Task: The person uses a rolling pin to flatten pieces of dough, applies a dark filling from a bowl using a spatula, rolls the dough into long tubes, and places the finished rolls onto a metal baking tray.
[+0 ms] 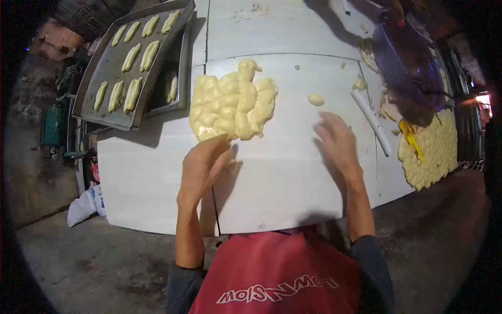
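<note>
A mass of pale yellow dough pieces (232, 104), pressed together side by side, lies on the white table. My left hand (201, 162) is at its near edge, fingers bent and thumb apart from them; I see nothing held, and cannot tell whether the fingertips touch the dough. To the right, my right hand (339, 144) hovers over the table with its fingers spread and nothing in them. Just beyond those fingertips sits a small oval dough piece (316, 99), apart from the hand.
At the far left, a metal tray (137, 118) of shaped dough strips rests tilted on another tray (183, 86). A white rod (371, 123) lies at the right. Beyond it are a large dough sheet (431, 157), a yellow-handled tool (411, 140) and a dark purple basin (405, 63).
</note>
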Tool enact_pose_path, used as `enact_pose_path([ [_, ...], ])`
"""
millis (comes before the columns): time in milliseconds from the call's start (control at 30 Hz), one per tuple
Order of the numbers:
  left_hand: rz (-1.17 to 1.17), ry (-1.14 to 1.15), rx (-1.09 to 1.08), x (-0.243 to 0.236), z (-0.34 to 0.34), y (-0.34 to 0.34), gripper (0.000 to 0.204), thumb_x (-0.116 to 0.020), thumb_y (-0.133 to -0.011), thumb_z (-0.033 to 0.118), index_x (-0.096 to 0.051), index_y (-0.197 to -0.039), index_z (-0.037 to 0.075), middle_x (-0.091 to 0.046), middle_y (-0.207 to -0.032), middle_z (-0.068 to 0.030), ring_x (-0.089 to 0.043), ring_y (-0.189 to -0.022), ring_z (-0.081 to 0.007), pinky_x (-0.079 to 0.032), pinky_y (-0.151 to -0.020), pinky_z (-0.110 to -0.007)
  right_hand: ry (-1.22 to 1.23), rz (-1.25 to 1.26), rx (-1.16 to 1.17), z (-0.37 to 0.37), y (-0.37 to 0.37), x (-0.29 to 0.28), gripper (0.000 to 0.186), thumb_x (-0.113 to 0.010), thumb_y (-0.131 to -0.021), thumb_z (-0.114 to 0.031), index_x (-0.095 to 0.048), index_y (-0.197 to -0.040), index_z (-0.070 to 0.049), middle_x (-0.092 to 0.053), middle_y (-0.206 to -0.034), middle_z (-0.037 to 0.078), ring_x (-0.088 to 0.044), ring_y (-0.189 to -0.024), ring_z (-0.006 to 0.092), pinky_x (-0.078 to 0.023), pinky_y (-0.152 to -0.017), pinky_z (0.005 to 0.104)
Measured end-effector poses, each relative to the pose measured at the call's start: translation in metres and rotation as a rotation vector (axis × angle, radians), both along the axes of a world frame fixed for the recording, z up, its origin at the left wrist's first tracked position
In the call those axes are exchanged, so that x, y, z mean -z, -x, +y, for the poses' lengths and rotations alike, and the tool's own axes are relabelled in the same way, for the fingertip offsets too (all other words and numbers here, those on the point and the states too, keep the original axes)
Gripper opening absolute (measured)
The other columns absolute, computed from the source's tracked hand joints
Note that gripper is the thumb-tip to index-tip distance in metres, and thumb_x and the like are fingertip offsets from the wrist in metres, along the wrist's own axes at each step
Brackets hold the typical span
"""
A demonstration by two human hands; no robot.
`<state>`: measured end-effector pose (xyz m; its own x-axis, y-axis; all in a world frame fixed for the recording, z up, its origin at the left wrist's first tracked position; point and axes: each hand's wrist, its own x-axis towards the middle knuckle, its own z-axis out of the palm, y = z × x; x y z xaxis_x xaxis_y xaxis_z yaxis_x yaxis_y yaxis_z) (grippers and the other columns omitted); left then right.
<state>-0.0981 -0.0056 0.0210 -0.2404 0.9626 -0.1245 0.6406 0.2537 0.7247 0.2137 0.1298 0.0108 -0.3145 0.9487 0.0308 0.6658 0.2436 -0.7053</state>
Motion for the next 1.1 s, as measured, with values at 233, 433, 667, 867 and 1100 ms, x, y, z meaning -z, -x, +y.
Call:
enact_pose_path([
  [233, 0.252, -0.517, 0.116, 0.033, 0.117, -0.008, 0.031, -0.07, -0.091, 0.017, -0.069, -0.12, 0.006, -0.07, -0.115, -0.0151, -0.064, -0.109, -0.0343, -0.046, -0.092, -0.046, -0.266, -0.134, -0.3, 0.098, 0.117, 0.03, 0.041, -0.065, -0.095, -0.034, -0.07, -0.121, -0.004, -0.062, -0.131, 0.018, -0.059, -0.119, 0.0333, -0.045, -0.103, 0.0457],
  [433, 0.416, -0.248, 0.283, 0.048, 0.168, -0.01, 0.033, -0.065, -0.094, 0.027, -0.071, -0.122, 0.01, -0.05, -0.149, -0.0194, -0.033, -0.148, -0.0425, -0.024, -0.116, -0.068, -0.526, -0.054, -0.667, 0.127, 0.122, 0.046, 0.035, -0.066, -0.089, -0.029, -0.071, -0.106, 0.001, -0.067, -0.117, 0.016, -0.061, -0.113, 0.0306, -0.047, -0.099, 0.0455],
  [667, 0.352, -0.14, 0.294, 0.04, 0.165, -0.004, 0.034, -0.062, -0.092, 0.027, -0.071, -0.119, 0.008, -0.044, -0.154, -0.0232, -0.025, -0.151, -0.0473, -0.014, -0.119, -0.073, 0.547, 0.48, -0.227, 0.134, 0.103, 0.035, 0.031, -0.063, -0.082, -0.022, -0.063, -0.105, 0.0, -0.053, -0.081, 0.001, -0.05, -0.075, 0.0126, -0.043, -0.063, 0.0298],
  [867, 0.25, -0.223, 0.22, 0.046, 0.163, -0.009, 0.034, -0.063, -0.093, 0.028, -0.072, -0.12, 0.009, -0.042, -0.155, -0.0249, -0.023, -0.152, -0.0484, -0.014, -0.118, -0.073, 0.275, 0.068, -0.61, 0.125, 0.118, 0.01, 0.035, -0.068, -0.081, -0.027, -0.071, -0.105, 0.0, -0.066, -0.089, 0.008, -0.057, -0.079, 0.0155, -0.046, -0.068, 0.0295],
  [1100, 0.409, -0.09, 0.3, 0.036, 0.168, -0.016, 0.028, -0.071, -0.09, 0.026, -0.076, -0.115, 0.015, -0.043, -0.155, -0.0181, -0.023, -0.151, -0.048, -0.017, -0.116, -0.076, 0.805, 0.583, -0.212, 0.147, 0.084, 0.009, 0.027, -0.07, -0.081, -0.021, -0.065, -0.097, 0.0, -0.058, -0.086, 0.004, -0.058, -0.08, 0.0149, -0.047, -0.068, 0.0278],
])
